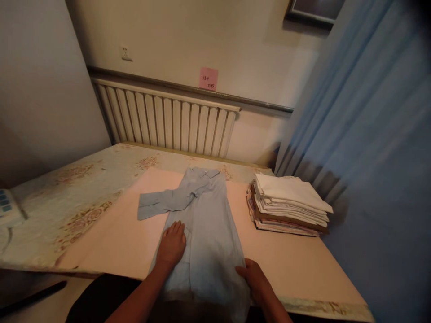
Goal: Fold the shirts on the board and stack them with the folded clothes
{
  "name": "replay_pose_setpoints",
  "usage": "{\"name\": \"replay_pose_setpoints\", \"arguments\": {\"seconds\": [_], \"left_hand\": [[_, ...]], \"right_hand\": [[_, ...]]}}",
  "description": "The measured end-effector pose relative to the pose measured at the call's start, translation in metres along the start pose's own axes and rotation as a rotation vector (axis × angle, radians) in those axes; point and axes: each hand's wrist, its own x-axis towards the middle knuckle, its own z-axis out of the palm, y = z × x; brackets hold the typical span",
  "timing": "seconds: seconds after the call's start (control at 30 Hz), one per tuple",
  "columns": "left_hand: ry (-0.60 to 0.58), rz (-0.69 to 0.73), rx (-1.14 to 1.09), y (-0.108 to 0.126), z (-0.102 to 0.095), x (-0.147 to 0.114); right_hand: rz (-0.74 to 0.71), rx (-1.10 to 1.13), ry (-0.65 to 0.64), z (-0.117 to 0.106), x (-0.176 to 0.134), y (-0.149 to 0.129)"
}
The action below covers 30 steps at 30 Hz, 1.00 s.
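A light blue collared shirt (210,229) lies lengthwise on the pink cloth, its collar at the far end and its lower end at the table's near edge. One sleeve is laid across the upper part and sticks out to the left. My left hand (173,242) rests palm down on the left side of the shirt, fingers laid on the fabric. On the right, my right hand (255,279) pinches the shirt's side edge near the hem between thumb and fingers.
A stack of folded clothes (289,202), white on top, stands to the right on the pink cloth (124,229). Beneath is a floral table cover (81,175). A white device (10,211) sits far left. A radiator (168,119) is behind; a blue curtain (367,179) hangs at right.
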Motion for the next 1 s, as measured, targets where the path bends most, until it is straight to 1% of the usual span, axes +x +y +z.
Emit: {"name": "replay_pose_setpoints", "arguments": {"seconds": [0.1,0.13,0.2,0.27,0.33,0.4,0.47,0.53,0.6,0.67,0.73,0.8,0.9,1.0], "left_hand": [[-0.005,-0.004,-0.008,0.0,0.0,0.0],[-0.008,-0.004,-0.01,-0.001,0.0,0.001],[-0.012,-0.002,-0.012,-0.001,0.001,0.001],[-0.016,0.0,-0.012,-0.002,0.001,0.001],[-0.021,0.0,-0.009,-0.002,0.002,0.001],[-0.022,-0.004,-0.005,-0.002,0.002,0.0],[-0.018,-0.005,-0.001,-0.002,0.002,0.0],[-0.013,-0.001,0.003,-0.002,0.002,0.0],[-0.007,0.007,0.004,-0.002,0.002,-0.001],[-0.001,0.008,-0.004,-0.002,0.002,-0.002],[0.004,0.006,-0.013,-0.003,0.003,-0.003],[0.002,0.008,-0.012,-0.004,0.004,-0.003],[-0.017,0.015,0.009,-0.004,0.003,-0.003],[-0.023,0.019,0.023,-0.002,0.0,-0.003]], "right_hand": [[-0.054,-0.084,0.028,-0.002,-0.016,0.007],[-0.075,-0.149,0.025,-0.004,-0.021,0.008],[-0.119,-0.36,0.047,-0.011,-0.029,0.007],[-0.161,-0.618,0.146,-0.02,-0.034,0.003],[-0.222,-0.825,0.308,-0.029,-0.036,-0.005],[-0.327,-0.919,0.437,-0.034,-0.031,-0.016],[-0.465,-0.933,0.479,-0.032,-0.019,-0.028],[-0.622,-0.916,0.464,-0.022,-0.002,-0.038],[-0.758,-0.929,0.408,-0.006,0.019,-0.043],[-0.83,-0.986,0.331,0.011,0.037,-0.042],[-0.822,-1.069,0.249,0.026,0.051,-0.035],[-0.775,-1.14,0.191,0.035,0.058,-0.026],[-0.715,-1.185,0.157,0.039,0.06,-0.016],[-0.694,-1.196,0.144,0.037,0.059,-0.013]]}}
